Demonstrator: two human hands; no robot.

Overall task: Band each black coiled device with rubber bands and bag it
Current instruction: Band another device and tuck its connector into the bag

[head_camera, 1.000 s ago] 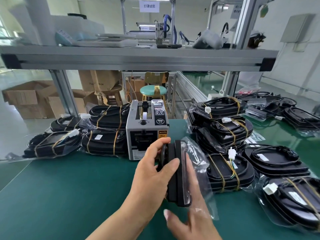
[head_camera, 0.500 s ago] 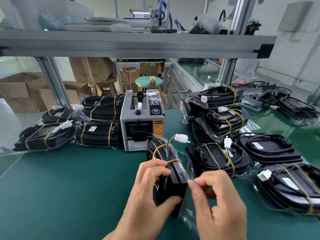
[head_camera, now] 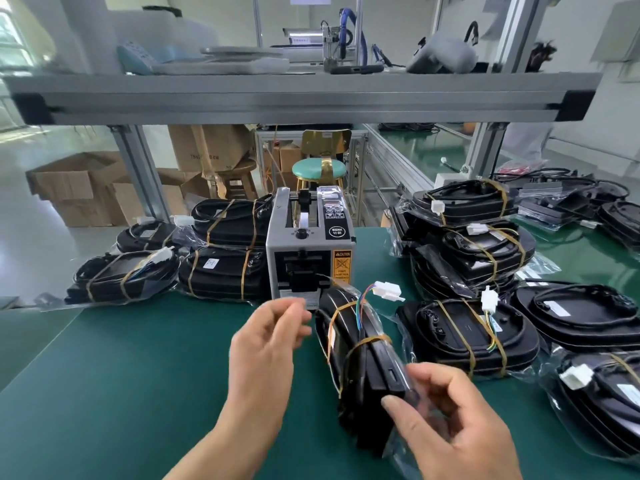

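Note:
A black coiled device (head_camera: pixel 360 362) wrapped with tan rubber bands stands on its edge in a clear bag on the green table (head_camera: pixel 114 393), its white connector (head_camera: pixel 389 291) sticking out at the top. My right hand (head_camera: pixel 446 424) pinches the clear bag at the device's near end. My left hand (head_camera: pixel 266 344) hovers just left of the device, apart from it, fingers loosely curled and holding nothing, close in front of the grey tape dispenser (head_camera: pixel 310 244).
Bagged, banded devices lie piled left of the dispenser (head_camera: pixel 221 251) and stacked at the right (head_camera: pixel 474 244), with more flat ones along the right edge (head_camera: pixel 585 317). A metal shelf beam (head_camera: pixel 304 98) crosses overhead. Cardboard boxes and stools stand behind the table.
My left hand has let go of the device and moved up and left toward the dispenser. My right hand stays on the bag's near end.

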